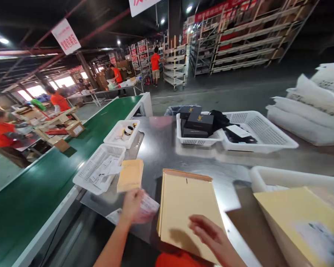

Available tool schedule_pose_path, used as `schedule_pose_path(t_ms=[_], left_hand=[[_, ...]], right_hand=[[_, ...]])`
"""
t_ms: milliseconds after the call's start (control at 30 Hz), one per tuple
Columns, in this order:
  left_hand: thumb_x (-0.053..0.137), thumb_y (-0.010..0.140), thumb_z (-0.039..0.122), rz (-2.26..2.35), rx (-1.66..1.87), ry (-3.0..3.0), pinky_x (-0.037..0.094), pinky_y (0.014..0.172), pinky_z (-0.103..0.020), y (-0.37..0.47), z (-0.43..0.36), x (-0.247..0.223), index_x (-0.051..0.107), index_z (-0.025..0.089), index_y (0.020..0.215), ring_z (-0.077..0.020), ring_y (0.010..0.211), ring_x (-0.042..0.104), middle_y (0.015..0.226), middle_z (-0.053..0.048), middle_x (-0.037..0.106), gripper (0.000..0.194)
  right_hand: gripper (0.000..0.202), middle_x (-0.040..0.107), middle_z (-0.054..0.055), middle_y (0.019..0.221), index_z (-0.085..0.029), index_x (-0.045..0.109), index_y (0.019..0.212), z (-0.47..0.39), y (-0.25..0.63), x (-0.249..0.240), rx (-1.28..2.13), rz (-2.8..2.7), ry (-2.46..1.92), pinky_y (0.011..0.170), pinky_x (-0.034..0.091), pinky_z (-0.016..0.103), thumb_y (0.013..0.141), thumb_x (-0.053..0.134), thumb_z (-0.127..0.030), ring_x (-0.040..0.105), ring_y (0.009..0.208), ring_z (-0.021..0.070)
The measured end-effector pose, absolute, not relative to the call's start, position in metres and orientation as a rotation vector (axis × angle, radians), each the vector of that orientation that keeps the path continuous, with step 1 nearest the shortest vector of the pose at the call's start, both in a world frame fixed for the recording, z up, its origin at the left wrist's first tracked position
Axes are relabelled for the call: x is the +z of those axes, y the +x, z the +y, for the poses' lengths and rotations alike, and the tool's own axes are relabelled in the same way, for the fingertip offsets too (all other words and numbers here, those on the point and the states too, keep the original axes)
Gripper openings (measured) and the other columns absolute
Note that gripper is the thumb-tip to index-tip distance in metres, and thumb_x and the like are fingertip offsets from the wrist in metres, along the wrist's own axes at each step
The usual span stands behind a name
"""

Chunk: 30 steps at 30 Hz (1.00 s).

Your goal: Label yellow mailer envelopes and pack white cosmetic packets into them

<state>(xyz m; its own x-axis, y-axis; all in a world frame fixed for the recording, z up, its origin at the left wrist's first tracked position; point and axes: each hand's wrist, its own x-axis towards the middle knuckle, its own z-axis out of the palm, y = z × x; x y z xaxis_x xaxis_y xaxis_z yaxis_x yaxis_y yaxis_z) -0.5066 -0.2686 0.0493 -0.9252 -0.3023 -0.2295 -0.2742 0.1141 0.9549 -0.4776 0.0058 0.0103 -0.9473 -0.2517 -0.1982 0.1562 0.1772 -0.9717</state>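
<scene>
My left hand (132,205) is closed around a crumpled, pinkish-white plastic packet (149,208), blurred at its edges, near the front edge of the metal table (158,148). Just beyond it lies a stack of yellowish padded envelopes (130,174). Over the near part of a flat tan cardboard piece (187,202), my right hand (207,234) hovers with fingers extended and nothing in them, casting a shadow on the board. Left of the envelopes, a white basket (82,181) holds paper slips (105,170).
A green conveyor belt (100,126) runs along the left, carrying small cartons (74,128). White baskets (263,144) with black boxes (199,122) stand at the back. On the right are a yellow carton (292,207) and stacked white bags (308,118). Several people in orange shirts are farther off.
</scene>
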Motion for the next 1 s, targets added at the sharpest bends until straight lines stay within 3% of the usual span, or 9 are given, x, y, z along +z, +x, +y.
schedule_pose_path(t_ms=[67,200,300,533,600,667,767,900,1000], left_hand=[[0.062,0.072,0.062,-2.466,-2.023,0.364,0.037,0.056,-0.028,-0.495,-0.226,0.055,0.065,0.014,0.06,-0.0162,0.058,0.053,0.057,-0.004,0.061,0.049],[0.054,0.076,0.07,-2.379,-2.141,0.239,0.032,0.054,-0.024,-0.486,-0.194,0.067,0.056,0.017,0.061,-0.0118,0.057,0.043,0.057,0.001,0.05,0.055],[0.059,0.066,0.078,-2.396,-2.465,0.107,0.035,0.056,-0.024,-0.481,-0.203,0.064,0.063,0.014,0.073,-0.0133,0.061,0.048,0.065,-0.002,0.059,0.064],[0.072,0.069,0.057,-2.534,-2.685,-0.113,0.041,0.067,-0.028,-0.457,-0.208,0.046,0.074,0.012,0.075,-0.018,0.067,0.056,0.071,-0.006,0.068,0.045],[0.067,0.075,0.056,-2.556,-2.606,-0.105,0.042,0.068,-0.028,-0.455,-0.205,0.047,0.075,0.013,0.077,-0.0184,0.069,0.057,0.073,-0.006,0.07,0.044],[0.063,0.08,0.053,-2.585,-2.545,-0.117,0.044,0.072,-0.028,-0.455,-0.204,0.05,0.076,0.014,0.085,-0.0199,0.076,0.059,0.081,-0.007,0.072,0.042],[0.061,0.083,0.05,-2.61,-2.507,-0.121,0.044,0.074,-0.027,-0.457,-0.205,0.054,0.075,0.015,0.09,-0.0197,0.079,0.059,0.084,-0.007,0.072,0.038],[0.059,0.084,0.051,-2.63,-2.533,-0.216,0.042,0.068,-0.025,-0.456,-0.204,0.054,0.074,0.014,0.089,-0.0158,0.072,0.054,0.078,-0.005,0.068,0.04],[0.058,0.084,0.054,-2.662,-2.59,-0.224,0.039,0.062,-0.023,-0.455,-0.2,0.055,0.072,0.012,0.09,-0.0132,0.065,0.048,0.072,-0.003,0.063,0.045]], right_hand=[[0.052,0.072,0.009,0.094,-0.022,0.068,0.102,-0.021,-0.472,0.021,-1.838,2.104,-0.316,0.072,0.056,0.037,0.07,0.065,-0.062,0.066,0.086,0.0267],[0.044,0.066,0.004,0.069,-0.019,0.066,0.074,-0.046,-0.472,0.041,-1.976,2.055,-0.208,0.062,0.051,0.033,0.074,0.063,-0.063,0.059,0.066,0.0206],[0.043,0.061,0.001,0.063,-0.019,0.063,0.07,-0.035,-0.482,0.052,-2.182,1.901,-0.065,0.057,0.046,0.029,0.07,0.069,-0.061,0.053,0.06,0.016],[0.044,0.055,-0.001,0.062,-0.016,0.062,0.083,-0.009,-0.508,0.037,-2.201,1.784,0.191,0.044,0.031,0.023,0.067,0.071,-0.056,0.041,0.05,0.0097],[0.057,0.064,0.007,0.083,-0.015,0.06,0.104,-0.011,-0.507,0.028,-2.139,1.971,0.286,0.053,0.044,0.029,0.066,0.07,-0.056,0.055,0.064,0.0168],[0.073,0.06,0.018,0.12,-0.015,0.049,0.127,-0.013,-0.5,0.024,-2.087,2.334,0.312,0.08,0.051,0.044,0.069,0.068,-0.055,0.059,0.101,0.028],[0.072,0.04,0.017,0.148,-0.02,0.04,0.14,-0.009,-0.485,0.033,-1.941,2.591,-0.303,0.112,0.029,0.052,0.08,0.064,-0.051,0.037,0.135,0.0302],[0.045,0.068,0.009,0.114,-0.022,0.063,0.121,-0.006,-0.469,0.049,-1.763,2.185,-0.805,0.107,0.035,0.046,0.09,0.053,-0.053,0.059,0.105,0.0235],[0.048,0.069,0.004,0.089,-0.018,0.069,0.113,-0.01,-0.463,0.047,-1.877,1.879,-0.561,0.078,0.048,0.032,0.091,0.05,-0.056,0.059,0.077,0.0161]])
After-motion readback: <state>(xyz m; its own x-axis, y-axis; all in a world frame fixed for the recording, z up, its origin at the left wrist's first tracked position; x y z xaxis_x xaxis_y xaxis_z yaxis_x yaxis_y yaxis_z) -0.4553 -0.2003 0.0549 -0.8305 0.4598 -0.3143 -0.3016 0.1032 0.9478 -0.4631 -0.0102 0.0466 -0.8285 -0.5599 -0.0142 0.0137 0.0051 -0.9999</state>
